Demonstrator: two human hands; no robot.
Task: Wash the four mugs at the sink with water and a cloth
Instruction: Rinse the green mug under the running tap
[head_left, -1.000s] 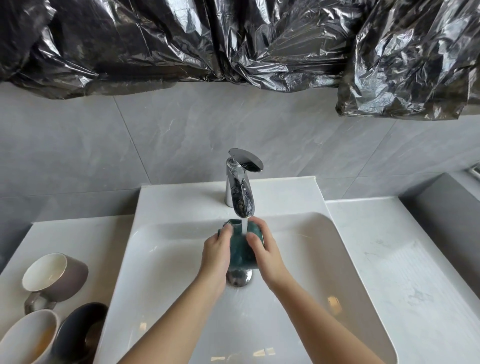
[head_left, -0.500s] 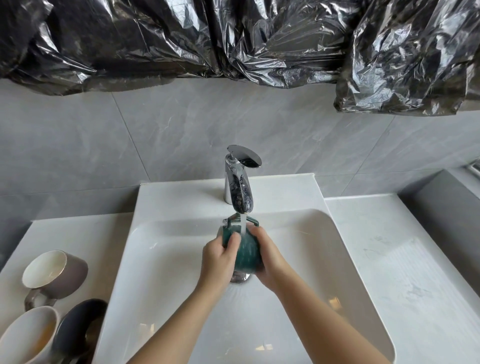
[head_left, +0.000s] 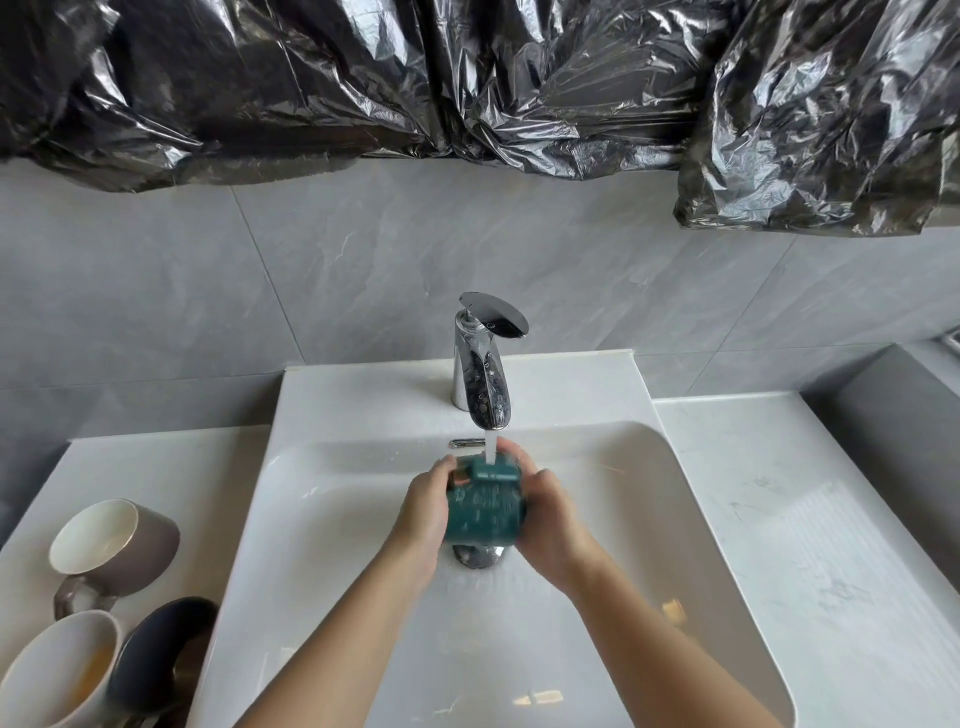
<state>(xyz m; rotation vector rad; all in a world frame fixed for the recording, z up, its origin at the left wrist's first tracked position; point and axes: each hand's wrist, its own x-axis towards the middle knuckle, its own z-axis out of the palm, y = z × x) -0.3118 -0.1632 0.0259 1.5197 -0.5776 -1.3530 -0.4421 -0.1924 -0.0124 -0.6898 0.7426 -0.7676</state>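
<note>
— While the tap (head_left: 485, 379) runs, where is the green mug (head_left: 485, 512) on your feed?

— I have it dead centre, over the bowl of the sink (head_left: 675, 493), at 6 o'clock from the tap and just above the drain (head_left: 475, 556). Its handle is at the 12 o'clock end, and the water stream (head_left: 489, 449) lands right on it. The mug is blurred, so I cannot tell which way its mouth faces.

— And the hands?

— I see the left hand (head_left: 423, 506) at the mug's 9 o'clock and the right hand (head_left: 553, 512) at its 3 o'clock. On both, the fingers (head_left: 445, 472) are curled round the mug's sides, holding it between them.

— What has changed from half a second back?

— The left fingers then lay across the front of the mug and hid much of it. Now the hands sit farther apart and I see the speckled body between them. The mug has dropped a little toward 6 o'clock from the spout, and the drain, mostly covered then, shows beneath it.

— And off to the side?

— At 8 o'clock on the counter (head_left: 156, 467), three mugs lie tipped as before: the grey mug (head_left: 130, 545), the white mug (head_left: 57, 670) toward 7 o'clock, and the dark mug (head_left: 156, 649) against the sink's edge. Black plastic sheeting (head_left: 467, 78) hangs at 12 o'clock.
</note>
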